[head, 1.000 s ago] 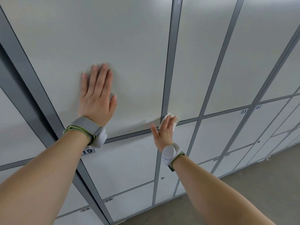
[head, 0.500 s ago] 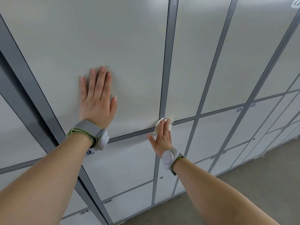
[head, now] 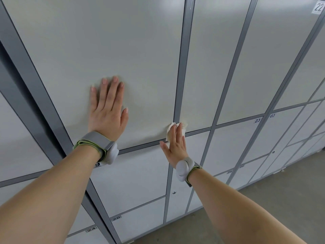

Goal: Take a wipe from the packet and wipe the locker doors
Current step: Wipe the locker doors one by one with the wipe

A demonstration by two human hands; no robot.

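Bank of pale grey locker doors fills the view, cut off at top, left and right. Dark grey frame strips run between the doors. The big middle door has bare surface above the hands and between them. Concrete floor shows at lower right only. Left hand lies flat on the big door, fingers straight and close together, holding nothing. Right hand, well apart from it, has straight fingers pressing the wipe onto the door's lower right corner, where the vertical strip meets the horizontal one. Wipe: white, crumpled, mostly hidden under the fingers, with a bunched edge sticking out above and left of the fingertips. Grey wristbands on both wrists. The left one covers most of a number label; only a 9 shows. The small labels far right are too blurred to read.
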